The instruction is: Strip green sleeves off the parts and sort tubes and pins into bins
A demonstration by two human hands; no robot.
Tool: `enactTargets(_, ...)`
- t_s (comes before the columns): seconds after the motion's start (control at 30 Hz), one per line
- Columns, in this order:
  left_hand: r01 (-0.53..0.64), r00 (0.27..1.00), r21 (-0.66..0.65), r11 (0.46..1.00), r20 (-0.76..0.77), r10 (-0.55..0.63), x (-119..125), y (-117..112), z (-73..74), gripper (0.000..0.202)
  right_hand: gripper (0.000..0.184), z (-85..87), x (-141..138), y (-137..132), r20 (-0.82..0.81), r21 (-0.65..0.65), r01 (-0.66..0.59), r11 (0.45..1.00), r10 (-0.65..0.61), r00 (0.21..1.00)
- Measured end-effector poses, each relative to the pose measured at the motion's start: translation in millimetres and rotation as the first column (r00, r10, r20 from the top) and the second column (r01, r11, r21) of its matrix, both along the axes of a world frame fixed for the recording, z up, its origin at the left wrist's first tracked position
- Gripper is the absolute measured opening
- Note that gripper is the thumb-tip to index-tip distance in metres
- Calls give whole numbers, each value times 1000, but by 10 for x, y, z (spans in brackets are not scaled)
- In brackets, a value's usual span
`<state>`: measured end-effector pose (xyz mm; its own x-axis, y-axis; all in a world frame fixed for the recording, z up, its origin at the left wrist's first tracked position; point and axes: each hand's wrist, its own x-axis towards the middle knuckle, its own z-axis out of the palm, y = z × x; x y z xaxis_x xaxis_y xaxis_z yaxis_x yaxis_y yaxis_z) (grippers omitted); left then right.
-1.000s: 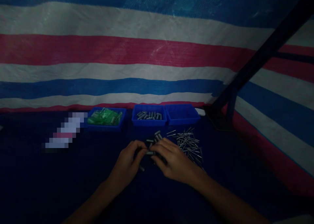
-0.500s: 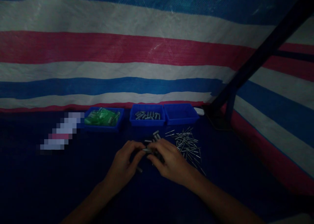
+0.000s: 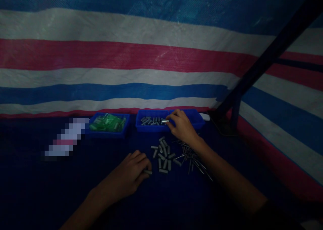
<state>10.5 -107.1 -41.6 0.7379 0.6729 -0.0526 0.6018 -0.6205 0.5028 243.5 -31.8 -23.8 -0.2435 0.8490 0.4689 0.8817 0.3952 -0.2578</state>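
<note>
My right hand (image 3: 182,125) is closed in a pinch on a small shiny metal cylinder (image 3: 165,121), held over the right side of a blue box (image 3: 152,128) with several similar cylinders (image 3: 150,121) in it. My left hand (image 3: 133,172) is low over the dark table, its fingers curled round another small grey cylinder (image 3: 148,172) that shows only at the fingertips. A loose pile of grey metal cylinders (image 3: 165,152) lies between the hands. Beneath my right forearm many thin metal rods (image 3: 188,154) are scattered, partly covered.
A second blue box (image 3: 196,117) adjoins the first on the right, partly behind my right hand. To the left stands a blue box (image 3: 111,134) with green plastic bags (image 3: 107,122). A white object (image 3: 205,116) sits near the dark slanted post (image 3: 252,77). Striped sheeting (image 3: 126,56) hangs behind.
My hands have parted. The right one went forward to the boxes with a metal cylinder; the left one came back and down onto a loose cylinder. The pile between them is now uncovered.
</note>
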Motion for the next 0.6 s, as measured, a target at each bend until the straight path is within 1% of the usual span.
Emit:
enactTargets(0.1,-28,1000,20,999,4,28,65,3,-34,11,14,48,-57,206,163,-67,61,996,-50,985)
enactTargets(0.17,-42,999,38,998,15,41,91,-3,-30,13,15,101,-101,318,282,-86,114,990,-86,956)
enactTargets(0.23,-45,999,48,998,17,45,107,-16,-20,14,19,156,-137,416,391,-113,128,985,-74,917)
enactTargets(0.3,-36,999,42,998,7,36,118,-31,-16,13,21,194,-165,500,463,-153,119,981,-35,886)
enactTargets(0.47,-9,999,16,1000,49,8,125,-61,-32,12,21,174,-225,621,514,-217,149,965,-16,857)
enactTargets(0.6,-27,997,1,1000,70,27,116,-57,-34,11,25,149,-248,634,520,-246,164,955,-13,854)
